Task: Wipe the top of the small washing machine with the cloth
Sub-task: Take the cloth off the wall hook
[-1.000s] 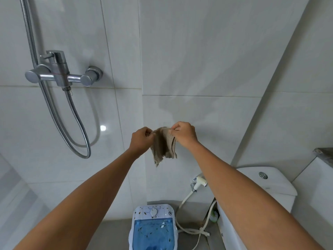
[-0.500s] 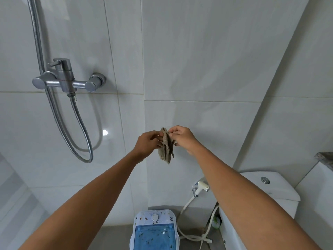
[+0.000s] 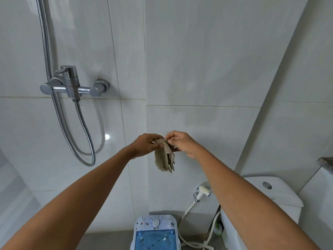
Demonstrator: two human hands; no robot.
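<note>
A small beige-brown cloth (image 3: 164, 158) hangs folded in the air in front of the tiled wall. My left hand (image 3: 146, 146) and my right hand (image 3: 181, 143) both pinch its top edge, close together, at arm's length. Far below, at the bottom edge of the view, stands the small washing machine (image 3: 155, 233). It has a white patterned control panel with a round dial (image 3: 155, 223) and a blue see-through lid. The cloth is well above the machine and not touching it.
A chrome shower mixer (image 3: 72, 86) with a looping metal hose (image 3: 86, 139) is on the left wall. A white toilet cistern (image 3: 277, 193) stands at the right, with a bidet sprayer (image 3: 202, 192) and its white hose (image 3: 191, 242) beside the machine. A grey counter corner (image 3: 326, 164) shows far right.
The cloth was spread between my hands; now it is gathered into a narrow folded bundle, my hands closer together. The view has tilted slightly, showing more of the machine.
</note>
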